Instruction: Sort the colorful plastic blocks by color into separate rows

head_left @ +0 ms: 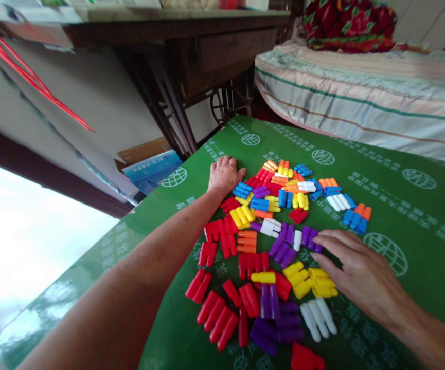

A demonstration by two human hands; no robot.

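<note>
Small bullet-shaped plastic caps in red, yellow, blue, purple, orange and white lie spread over a green board, many side by side in little groups. My left hand (226,176) rests flat at the far left edge of the pile, fingers stretched out, close to some blue caps (242,190). Toward the right, the thumb and forefinger of my right hand (355,267) close on the end of a purple cap (309,237). Beside that cap stand a white cap (297,240) and more purple caps (283,252). Yellow caps (323,282) lie just under the right thumb.
The green board (430,221) carries white globe prints and lettering. Behind it stand an old treadle table (207,61) and a bed (361,97) with a striped cover. A blue box (153,167) sits beyond the left edge; red cords (33,77) hang upper left.
</note>
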